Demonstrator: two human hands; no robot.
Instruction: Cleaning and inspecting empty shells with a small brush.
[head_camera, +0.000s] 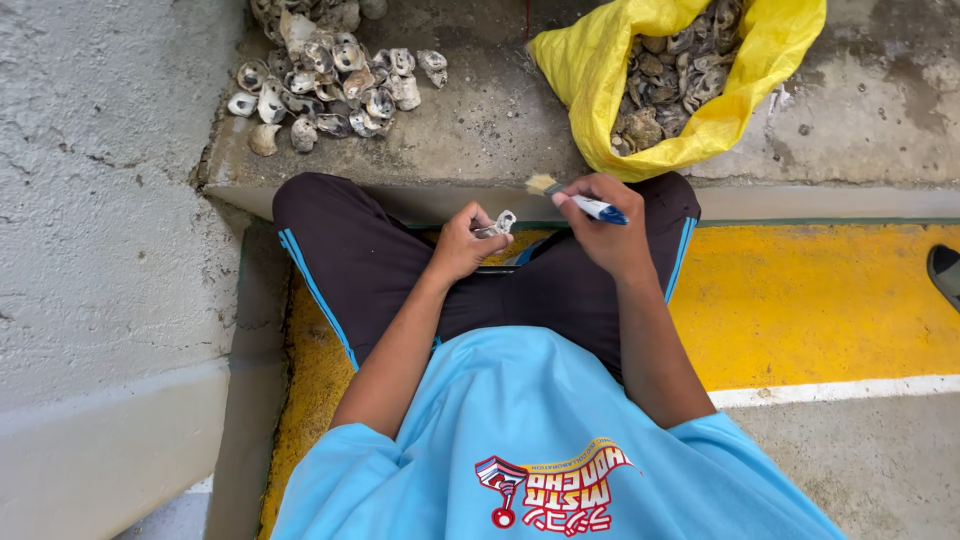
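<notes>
From the head camera, looking straight down, a person in a light blue printed T-shirt and dark trousers with blue side stripes sits on a yellow-painted strip of ground facing a low grey concrete step.

The left hand is curled closed around a small pale grey oyster shell, which pokes out between thumb and fingertips above the lap, just in front of the step's edge. The right hand is closed around the blue-and-white handle of a small paintbrush with pale bristles. The bristle end points left toward the shell and sits just beside it; whether it touches the shell cannot be told.

On the step, up and to the left, lies a loose heap of whitish, open oyster shells, well apart from the hands. To the right, a crumpled yellow plastic bag stands open on the step, filled with darker, muddy brown shells; its lower edge hangs near the right hand.

At the far right edge, the tip of a dark sandal rests on the yellow paint.
</notes>
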